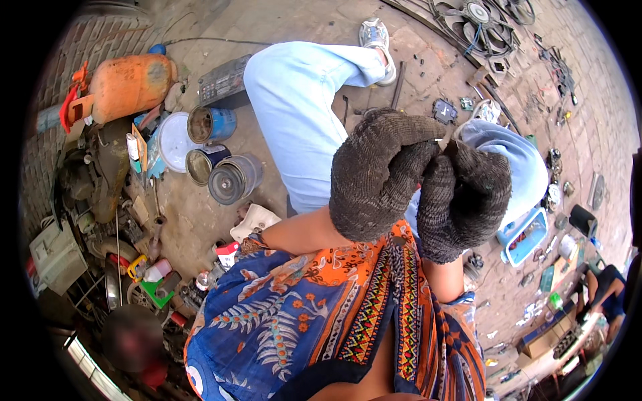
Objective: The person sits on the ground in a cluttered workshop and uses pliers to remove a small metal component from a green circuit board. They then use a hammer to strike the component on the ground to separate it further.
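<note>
Both my hands are in thick dark knitted gloves, raised close together above my lap. My left hand [381, 177] is closed, its fingers curled and pinched toward the right one. My right hand [468, 194] is curled as well, thumb and fingertips pressed together. Between the fingertips shows a small thin piece [443, 139], pale at one end; it is too small and too covered by the gloves to name. Behind the hands are my legs in light blue jeans [294, 113], one knee bent out to each side.
To the left stand an orange gas cylinder [130, 87], a white-lidded bucket [176, 142] and several open paint cans [235, 179]. A blue plastic basin [523, 236] sits at the right. Fan assemblies [476, 13] and scattered parts lie on the brick floor. Other people are at the lower edges.
</note>
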A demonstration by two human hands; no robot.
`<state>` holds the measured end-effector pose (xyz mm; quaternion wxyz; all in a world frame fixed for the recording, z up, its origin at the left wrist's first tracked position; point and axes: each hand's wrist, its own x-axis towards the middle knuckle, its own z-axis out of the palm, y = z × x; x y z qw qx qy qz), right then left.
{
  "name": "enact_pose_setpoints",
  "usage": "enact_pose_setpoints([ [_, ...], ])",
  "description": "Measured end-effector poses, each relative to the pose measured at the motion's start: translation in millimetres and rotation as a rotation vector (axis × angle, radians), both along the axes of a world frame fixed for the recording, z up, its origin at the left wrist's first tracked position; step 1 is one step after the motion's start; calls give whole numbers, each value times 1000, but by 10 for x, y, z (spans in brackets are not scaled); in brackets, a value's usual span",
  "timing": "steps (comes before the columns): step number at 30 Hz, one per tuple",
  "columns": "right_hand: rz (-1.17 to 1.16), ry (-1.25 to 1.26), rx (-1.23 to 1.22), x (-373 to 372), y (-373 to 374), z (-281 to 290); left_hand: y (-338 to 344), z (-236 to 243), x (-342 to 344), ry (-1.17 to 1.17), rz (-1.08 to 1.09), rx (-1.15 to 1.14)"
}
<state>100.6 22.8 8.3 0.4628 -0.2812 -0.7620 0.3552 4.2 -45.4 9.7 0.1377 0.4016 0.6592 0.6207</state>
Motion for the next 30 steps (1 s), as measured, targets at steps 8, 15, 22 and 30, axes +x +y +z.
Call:
enact_pose_setpoints([
  [8, 68, -63, -7, -9, 3, 52, 2, 35, -64, 91, -46, -45],
  [15, 22, 3, 8, -98, -41, 8, 4, -30, -77, 207, -5, -14],
  [22, -100, 79, -159, -126, -64, -27, -10, 66, -46, 36, 14, -74],
  [30, -9, -23, -37, -138, -48, -26, 3, 23, -99, 31, -7, -65],
])
